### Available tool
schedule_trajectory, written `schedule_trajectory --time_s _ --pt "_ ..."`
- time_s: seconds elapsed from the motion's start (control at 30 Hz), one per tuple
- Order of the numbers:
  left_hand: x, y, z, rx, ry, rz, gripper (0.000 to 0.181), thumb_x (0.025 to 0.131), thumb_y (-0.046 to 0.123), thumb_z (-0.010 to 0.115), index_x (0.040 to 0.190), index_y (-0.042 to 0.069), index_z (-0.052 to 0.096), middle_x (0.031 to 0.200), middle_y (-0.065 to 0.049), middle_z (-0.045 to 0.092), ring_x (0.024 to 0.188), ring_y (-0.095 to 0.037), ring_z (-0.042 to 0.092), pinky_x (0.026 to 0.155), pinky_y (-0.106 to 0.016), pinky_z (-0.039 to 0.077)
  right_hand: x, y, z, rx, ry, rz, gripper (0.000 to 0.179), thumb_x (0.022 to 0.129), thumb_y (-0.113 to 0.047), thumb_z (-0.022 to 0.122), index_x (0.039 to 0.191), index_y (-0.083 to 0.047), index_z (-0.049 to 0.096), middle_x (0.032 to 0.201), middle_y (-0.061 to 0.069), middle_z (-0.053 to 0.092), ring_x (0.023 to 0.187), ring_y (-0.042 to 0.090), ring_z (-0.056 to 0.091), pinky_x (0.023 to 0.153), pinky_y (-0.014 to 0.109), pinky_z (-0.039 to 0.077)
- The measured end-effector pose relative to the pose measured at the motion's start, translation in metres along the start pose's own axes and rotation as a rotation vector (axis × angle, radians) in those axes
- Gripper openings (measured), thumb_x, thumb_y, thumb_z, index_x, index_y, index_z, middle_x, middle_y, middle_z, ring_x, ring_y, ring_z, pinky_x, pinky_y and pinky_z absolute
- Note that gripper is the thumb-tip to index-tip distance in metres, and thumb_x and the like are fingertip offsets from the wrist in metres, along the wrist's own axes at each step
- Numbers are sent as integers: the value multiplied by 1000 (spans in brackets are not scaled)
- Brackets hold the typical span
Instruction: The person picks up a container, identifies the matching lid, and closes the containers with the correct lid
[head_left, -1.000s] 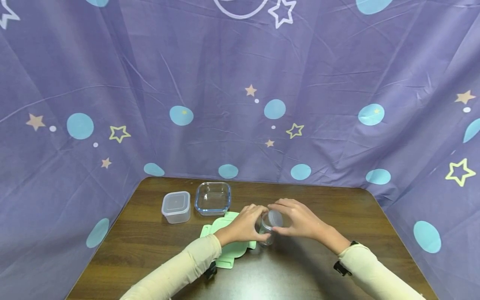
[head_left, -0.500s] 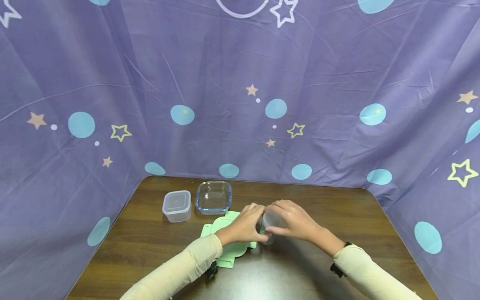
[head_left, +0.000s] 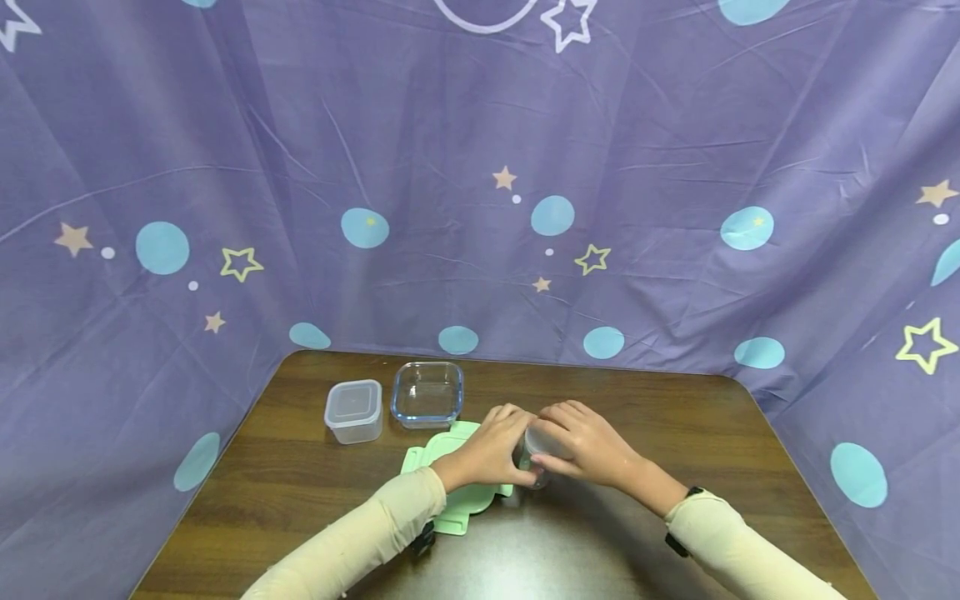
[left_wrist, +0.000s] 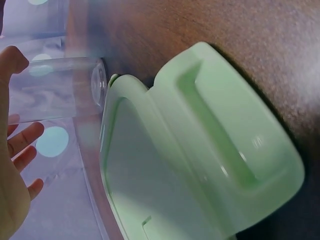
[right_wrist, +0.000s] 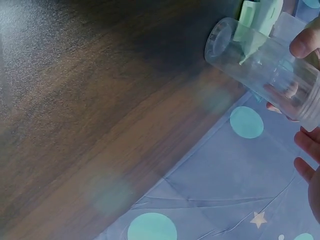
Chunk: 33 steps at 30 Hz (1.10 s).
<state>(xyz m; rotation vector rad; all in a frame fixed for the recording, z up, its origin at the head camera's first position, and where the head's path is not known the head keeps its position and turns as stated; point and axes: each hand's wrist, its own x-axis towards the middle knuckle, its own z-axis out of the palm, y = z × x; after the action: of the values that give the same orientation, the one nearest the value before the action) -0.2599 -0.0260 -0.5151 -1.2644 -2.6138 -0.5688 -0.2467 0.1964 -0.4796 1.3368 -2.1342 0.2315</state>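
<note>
Between my two hands a clear, straight-sided jar (right_wrist: 265,72) stands upright on the table. My left hand (head_left: 486,450) grips it from the left, thumb in front and fingers behind, as the left wrist view shows around the jar wall (left_wrist: 55,92). On top lies a translucent round lid (head_left: 544,443), which my right hand (head_left: 592,443) grips at the rim with thumb and curled fingers; these hide part of it. Under my left wrist is a light green lid (head_left: 468,502) with flaps on its sides, lying on the table close to the jar base.
A square glass container (head_left: 427,396) with no lid on it stands behind the green lid. Left of it is a small frosted plastic box (head_left: 354,412) with its lid on. A purple patterned curtain (head_left: 465,292) borders the brown wooden table (head_left: 675,417) at the back and sides.
The jar lid, tilted at the mouth a second ago, now lies on top of the jar. My right hand has shifted slightly left and its fingers have curled more. My left hand stays put.
</note>
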Motion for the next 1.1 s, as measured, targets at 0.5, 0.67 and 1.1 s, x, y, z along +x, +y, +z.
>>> schedule_trajectory --time_s 0.5,0.67,1.1 --pt "2 0 2 -86 -41 -70 70 80 48 80 137 18 54 131 4 64 121 -15 52 114 -44 39 -6 0 6 52 93 22 39 103 -41 55 117 -8 71 109 5 68 99 22 67 89 41 56" --pt "1 1 1 -116 -44 -79 67 80 47 80 135 19 56 133 4 64 121 -15 53 115 -45 39 -5 -1 6 68 99 12 36 100 -38 60 117 -8 71 108 4 68 99 21 66 88 40 57" --pt "1 -1 3 -157 -29 -99 61 79 46 82 128 19 58 128 5 66 117 -14 56 103 -36 46 -4 -1 5 95 62 22 34 97 -33 65 118 -8 71 108 4 68 101 20 66 90 40 57"
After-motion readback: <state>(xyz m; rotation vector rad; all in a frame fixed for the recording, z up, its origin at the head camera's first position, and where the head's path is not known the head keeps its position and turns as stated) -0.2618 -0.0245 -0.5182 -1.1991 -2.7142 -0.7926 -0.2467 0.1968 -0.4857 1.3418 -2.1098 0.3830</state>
